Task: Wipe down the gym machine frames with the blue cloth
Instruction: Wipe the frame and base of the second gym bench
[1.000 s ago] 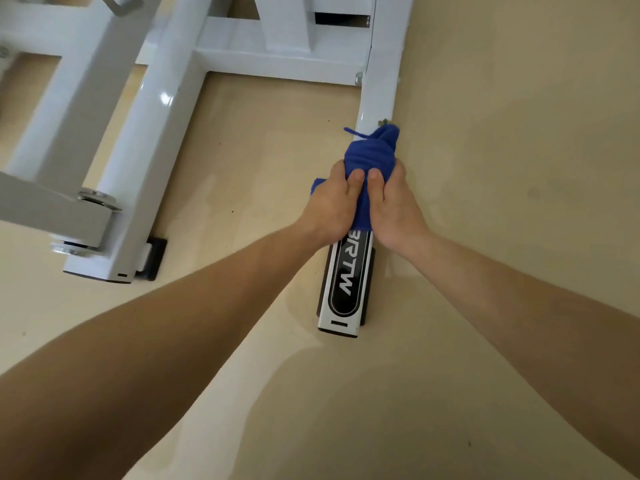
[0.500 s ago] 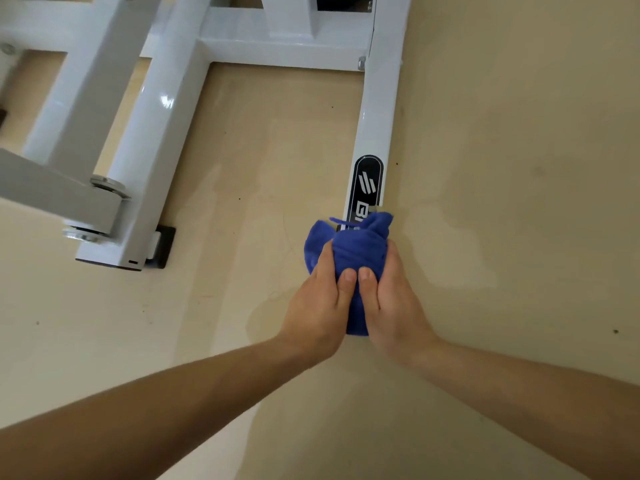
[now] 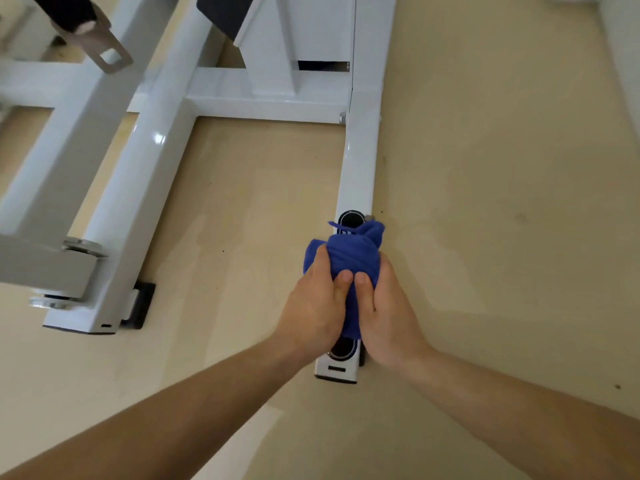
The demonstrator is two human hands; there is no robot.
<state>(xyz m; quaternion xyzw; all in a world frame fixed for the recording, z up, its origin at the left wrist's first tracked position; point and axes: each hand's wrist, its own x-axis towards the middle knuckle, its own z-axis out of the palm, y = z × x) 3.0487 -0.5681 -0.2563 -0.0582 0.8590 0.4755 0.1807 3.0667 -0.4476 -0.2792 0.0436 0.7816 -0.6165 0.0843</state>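
A bunched blue cloth (image 3: pixel 349 252) is wrapped over the right floor rail (image 3: pixel 360 168) of the white gym machine frame. My left hand (image 3: pixel 317 306) grips the cloth from the left and my right hand (image 3: pixel 384 310) grips it from the right, thumbs side by side on top. The cloth covers most of the black logo plate on the rail; only its two ends show. The rail's near end cap (image 3: pixel 336 370) pokes out below my hands.
A second white floor rail (image 3: pixel 138 188) with a black foot pad (image 3: pixel 140 308) lies to the left. A cross bar (image 3: pixel 263 107) joins the rails at the back. A grey lever arm (image 3: pixel 41 268) and a metal bracket (image 3: pixel 104 51) hang over the left side. Beige floor surrounds the frame.
Both hands slid the cloth down the rail to its near end, then back up a little; the end cap shows again below my hands.
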